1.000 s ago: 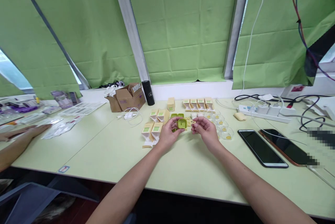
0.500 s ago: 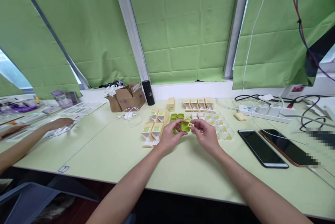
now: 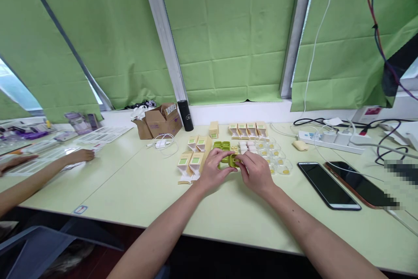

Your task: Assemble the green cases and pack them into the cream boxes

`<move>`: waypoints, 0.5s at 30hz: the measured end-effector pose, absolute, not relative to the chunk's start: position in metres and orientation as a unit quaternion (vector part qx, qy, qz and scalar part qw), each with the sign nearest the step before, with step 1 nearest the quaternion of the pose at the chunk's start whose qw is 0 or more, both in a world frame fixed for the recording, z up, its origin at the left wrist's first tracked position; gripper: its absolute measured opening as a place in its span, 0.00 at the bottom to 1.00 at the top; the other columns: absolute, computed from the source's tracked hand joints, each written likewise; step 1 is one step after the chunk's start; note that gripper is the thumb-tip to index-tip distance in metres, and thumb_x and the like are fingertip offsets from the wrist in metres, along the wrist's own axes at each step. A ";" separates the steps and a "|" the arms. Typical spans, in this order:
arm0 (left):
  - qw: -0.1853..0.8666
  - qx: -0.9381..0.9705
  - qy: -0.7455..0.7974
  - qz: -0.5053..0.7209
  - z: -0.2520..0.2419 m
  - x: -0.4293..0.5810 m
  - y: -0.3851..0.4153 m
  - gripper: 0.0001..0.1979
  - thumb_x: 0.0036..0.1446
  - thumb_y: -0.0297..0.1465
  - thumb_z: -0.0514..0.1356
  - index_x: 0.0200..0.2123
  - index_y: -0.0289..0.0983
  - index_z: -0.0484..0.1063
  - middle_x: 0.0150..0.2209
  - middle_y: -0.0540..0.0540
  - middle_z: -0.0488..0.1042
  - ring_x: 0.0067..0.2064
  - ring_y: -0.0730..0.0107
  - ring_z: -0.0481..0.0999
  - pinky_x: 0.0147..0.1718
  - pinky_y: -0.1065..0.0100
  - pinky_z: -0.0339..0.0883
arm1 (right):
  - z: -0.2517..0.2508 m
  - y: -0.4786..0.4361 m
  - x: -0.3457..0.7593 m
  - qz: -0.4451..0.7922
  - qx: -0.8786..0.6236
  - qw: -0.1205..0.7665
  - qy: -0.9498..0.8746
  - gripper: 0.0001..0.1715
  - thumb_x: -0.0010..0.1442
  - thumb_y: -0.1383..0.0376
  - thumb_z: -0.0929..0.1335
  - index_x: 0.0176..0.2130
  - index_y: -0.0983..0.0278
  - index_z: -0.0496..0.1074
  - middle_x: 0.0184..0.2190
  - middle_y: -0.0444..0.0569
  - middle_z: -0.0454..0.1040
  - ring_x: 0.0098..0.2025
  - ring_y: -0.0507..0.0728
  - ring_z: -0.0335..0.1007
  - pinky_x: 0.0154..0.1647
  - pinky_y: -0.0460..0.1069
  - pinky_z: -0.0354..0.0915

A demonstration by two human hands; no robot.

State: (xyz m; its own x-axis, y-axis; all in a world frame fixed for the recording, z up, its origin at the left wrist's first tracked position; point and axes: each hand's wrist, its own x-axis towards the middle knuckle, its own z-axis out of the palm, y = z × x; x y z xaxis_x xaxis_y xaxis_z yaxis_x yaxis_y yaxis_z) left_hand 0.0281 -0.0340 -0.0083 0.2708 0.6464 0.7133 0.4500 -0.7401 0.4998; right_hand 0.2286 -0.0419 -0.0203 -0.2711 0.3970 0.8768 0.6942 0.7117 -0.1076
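Observation:
My left hand (image 3: 213, 171) is closed on a small olive-green open case (image 3: 232, 162), held by its edges just above the table. At the case's right side my right hand (image 3: 257, 171) pinches a small pale-yellow piece, mostly hidden by the fingers and set into the case's opening. Behind the hands stand more green cases (image 3: 222, 144), partly covered by my left hand. White and pinkish small blocks (image 3: 247, 146) and several clear domed packs with yellow bits (image 3: 283, 166) lie to the right. Beside my left hand are cream cartons with green windows (image 3: 196, 160).
More cartons (image 3: 251, 129) line the back. A cardboard box (image 3: 162, 121) and black bottle (image 3: 185, 115) stand back left. On the right lie two phones (image 3: 328, 185), a power strip (image 3: 329, 139) and cables. Another person's hand (image 3: 81, 156) rests over white sheets at left.
My right hand has moved in to the case, bringing the pale-yellow piece from beside it into the opening. The green case has tilted. The other person's hand has shifted slightly.

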 end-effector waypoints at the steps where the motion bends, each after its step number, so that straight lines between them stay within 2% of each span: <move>1: 0.094 0.792 0.344 0.495 -0.009 0.028 -0.033 0.25 0.56 0.33 0.76 0.57 0.46 0.79 0.47 0.46 0.75 0.49 0.61 0.78 0.53 0.59 0.74 | -0.020 -0.042 0.229 -0.160 -0.349 0.490 -0.783 0.10 0.71 0.70 0.65 0.44 0.64 0.77 0.31 0.49 0.74 0.31 0.57 0.65 0.33 0.52 0.57; 15: 0.053 0.811 0.306 0.496 -0.013 0.026 -0.029 0.26 0.57 0.37 0.75 0.58 0.45 0.78 0.44 0.45 0.76 0.48 0.60 0.77 0.49 0.58 0.75 | -0.024 -0.038 0.230 -0.178 -0.341 0.477 -0.790 0.11 0.73 0.69 0.64 0.41 0.63 0.77 0.27 0.48 0.72 0.30 0.57 0.63 0.34 0.53 0.54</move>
